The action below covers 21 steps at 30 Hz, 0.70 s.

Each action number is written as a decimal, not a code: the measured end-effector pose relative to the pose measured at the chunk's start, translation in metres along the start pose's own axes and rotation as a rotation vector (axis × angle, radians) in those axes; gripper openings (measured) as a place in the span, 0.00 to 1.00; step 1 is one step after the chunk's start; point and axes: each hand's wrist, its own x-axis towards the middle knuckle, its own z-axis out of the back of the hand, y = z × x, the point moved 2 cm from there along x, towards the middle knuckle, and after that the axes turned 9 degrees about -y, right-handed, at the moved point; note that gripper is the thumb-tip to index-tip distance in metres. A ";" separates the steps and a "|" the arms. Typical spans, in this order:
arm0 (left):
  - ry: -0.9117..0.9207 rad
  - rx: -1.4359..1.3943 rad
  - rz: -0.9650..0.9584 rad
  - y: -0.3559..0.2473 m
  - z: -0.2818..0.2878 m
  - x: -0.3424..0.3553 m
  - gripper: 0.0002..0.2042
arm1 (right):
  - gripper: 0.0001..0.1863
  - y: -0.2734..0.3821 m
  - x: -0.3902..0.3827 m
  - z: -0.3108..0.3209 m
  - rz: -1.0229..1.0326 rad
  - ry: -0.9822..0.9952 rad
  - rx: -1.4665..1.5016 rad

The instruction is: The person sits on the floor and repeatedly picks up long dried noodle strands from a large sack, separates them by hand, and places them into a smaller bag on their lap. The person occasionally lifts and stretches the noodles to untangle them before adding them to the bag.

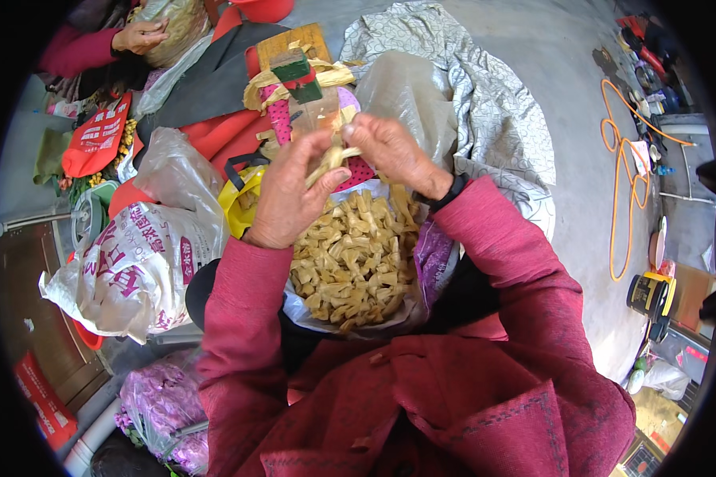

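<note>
My left hand (288,191) and my right hand (391,151) meet above a clear plastic bag (422,306) on my lap, full of small pale yellow knotted strips (354,258). Both hands pinch one pale yellow strip (332,157) between their fingertips, left hand at its lower end, right hand at its upper end. My red sleeves come up from below. Just beyond the hands stands a wooden block (310,95) with a green piece on top and more yellow strips draped over it.
A white printed sack (135,262) lies at my left, a yellow-handled bag (243,199) beside it. Another person's hand (139,36) rests on a bag at upper left. A patterned cloth (493,119) covers the floor ahead. An orange cable (624,159) lies at right.
</note>
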 end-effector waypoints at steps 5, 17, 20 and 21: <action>0.176 0.200 0.071 -0.005 -0.007 -0.005 0.06 | 0.16 0.004 -0.008 -0.001 -0.069 0.071 0.174; 0.400 0.067 -0.051 -0.008 -0.006 -0.010 0.05 | 0.31 -0.121 0.025 0.130 -0.385 0.105 -1.012; 0.410 0.061 -0.060 -0.008 -0.005 -0.013 0.05 | 0.38 -0.128 0.020 0.217 -0.543 -0.398 -1.209; 0.413 0.060 -0.066 -0.008 -0.005 -0.014 0.05 | 0.43 -0.127 0.019 0.242 -0.691 -0.585 -1.241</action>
